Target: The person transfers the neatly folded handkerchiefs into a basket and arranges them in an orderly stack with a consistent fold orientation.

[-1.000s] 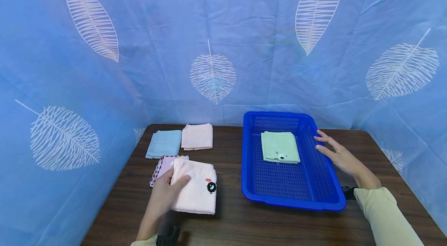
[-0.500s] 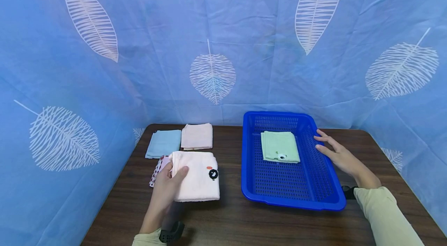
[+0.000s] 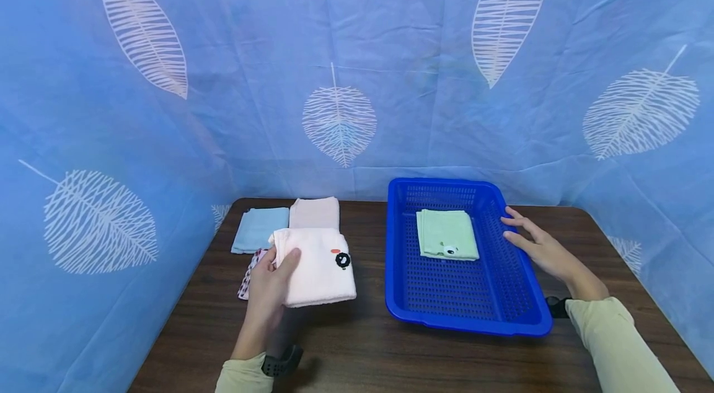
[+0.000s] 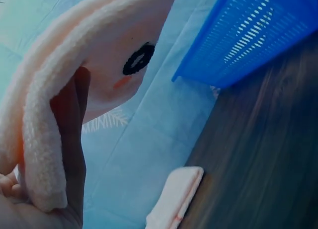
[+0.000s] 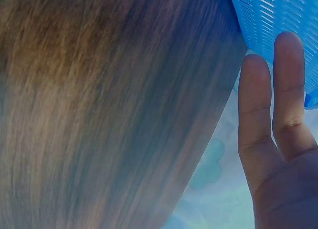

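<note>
The basket (image 3: 515, 294) is bright blue plastic with a mesh of small holes all over. Inside it sits a pale green towel (image 3: 446, 233) with a tiny black-and-white face on its near edge. Left of the basket, the held towel (image 3: 320, 266) is soft pink with a black ring eye and a small orange-red blush mark. Peeking out beside that one is a cloth (image 3: 249, 272) with a red-and-white checked border. Further left of the basket, a light blue towel (image 3: 258, 229) and a plain pale pink one (image 3: 315, 213). The table (image 3: 357, 343) is dark brown woodgrain. The backdrop (image 3: 357, 70) is blue with white leaf prints. Sleeves (image 3: 619, 343) are pale yellow-green.
</note>
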The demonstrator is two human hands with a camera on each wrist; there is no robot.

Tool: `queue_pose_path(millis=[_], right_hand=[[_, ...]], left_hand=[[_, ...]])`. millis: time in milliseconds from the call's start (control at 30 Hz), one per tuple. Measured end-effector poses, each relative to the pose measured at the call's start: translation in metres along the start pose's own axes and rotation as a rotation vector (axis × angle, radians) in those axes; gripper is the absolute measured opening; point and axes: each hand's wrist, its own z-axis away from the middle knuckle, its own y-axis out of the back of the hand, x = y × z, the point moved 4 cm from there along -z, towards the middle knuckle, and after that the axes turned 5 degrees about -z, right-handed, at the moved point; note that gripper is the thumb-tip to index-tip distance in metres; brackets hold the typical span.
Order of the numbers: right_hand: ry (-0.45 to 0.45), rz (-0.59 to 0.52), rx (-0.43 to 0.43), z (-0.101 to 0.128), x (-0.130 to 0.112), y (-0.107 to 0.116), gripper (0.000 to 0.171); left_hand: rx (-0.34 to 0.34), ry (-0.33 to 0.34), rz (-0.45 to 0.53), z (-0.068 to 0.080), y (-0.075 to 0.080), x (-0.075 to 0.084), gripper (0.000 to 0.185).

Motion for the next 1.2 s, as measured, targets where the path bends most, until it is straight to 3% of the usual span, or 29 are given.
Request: queue_pose_path(millis=[200, 633, 900, 1200], right_hand=[[0.005, -0.010, -0.004, 0.000, -0.001, 0.001, 0.066], [0.001, -0.017, -0.003, -0.001, 0.001, 0.000, 0.065], [0.005, -0.020, -0.001, -0.002, 0.001, 0.000, 0.065], [0.003, -0.004, 0.004, -0.001, 0.002, 0.000, 0.065]], left_hand=[[-0.022, -0.031, 0.037, -0.003, -0.009, 0.007, 0.051], [-0.059, -0.052, 0.119, -0.010, -0.028, 0.020, 0.056], [-0.057, -0.080, 0.086, -0.016, -0.036, 0.032, 0.053], [-0.097, -0.130, 0.127, -0.020, -0.050, 0.045, 0.042]])
